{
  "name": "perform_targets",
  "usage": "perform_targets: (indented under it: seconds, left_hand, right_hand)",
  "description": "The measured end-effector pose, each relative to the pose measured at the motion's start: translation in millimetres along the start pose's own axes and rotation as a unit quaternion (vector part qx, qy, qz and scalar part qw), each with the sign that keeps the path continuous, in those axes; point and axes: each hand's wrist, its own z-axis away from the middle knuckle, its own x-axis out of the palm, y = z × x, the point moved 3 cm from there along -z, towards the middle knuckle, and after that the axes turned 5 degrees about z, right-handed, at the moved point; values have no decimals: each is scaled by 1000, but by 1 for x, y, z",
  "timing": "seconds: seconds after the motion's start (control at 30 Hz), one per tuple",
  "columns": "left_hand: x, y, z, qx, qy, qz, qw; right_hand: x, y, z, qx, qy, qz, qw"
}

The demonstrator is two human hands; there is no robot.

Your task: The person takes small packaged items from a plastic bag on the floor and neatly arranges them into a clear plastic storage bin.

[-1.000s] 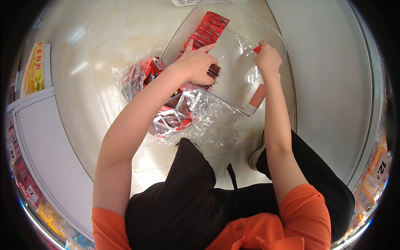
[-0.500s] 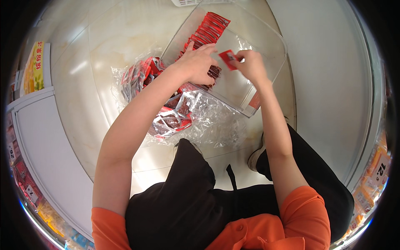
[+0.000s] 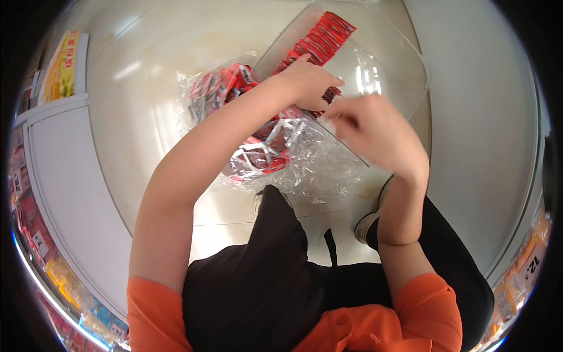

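Note:
Small flat red packets (image 3: 326, 40) stand on edge in a tight row along the left side of a clear plastic bin (image 3: 427, 73). My left hand (image 3: 308, 84) lies over the near part of this row, thumb and fingers spanning it and holding it. The near end of the row, with dark edges, shows beneath its fingers. My right hand (image 3: 381, 129) is over the bin's near right part, blurred, with curled fingers; whether anything is in them is hidden. A crinkled clear bag (image 3: 319, 152) of loose red and silver packets (image 3: 258, 158) lies against the bin's near left side.
Pale floor tiles (image 3: 141, 105) lie around the bin. A white cabinet (image 3: 64, 158) with packaged goods stands left, and a light grey panel (image 3: 481, 105) rises right. My dark-trousered knee (image 3: 275, 217) is close to the bag.
My right hand has come nearer and turned over; the red packet it pinched no longer shows. My left hand stays on the row. The whole view has shifted slightly.

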Motion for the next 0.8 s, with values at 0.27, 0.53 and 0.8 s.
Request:
perform_targets:
  seconds: [0.27, 0.53, 0.8]
  left_hand:
    - [-10, 15, -33, -75, -211, -124, 967]
    - [-11, 44, -39, -141, -291, -177, 930]
    - [27, 52, -62, -332, -226, -165, 901]
  right_hand:
    - [148, -22, -82, -170, 76, 70, 980]
    - [224, 11, -124, -238, 22, -121, 964]
    - [208, 10, -104, -238, -174, 482, 825]
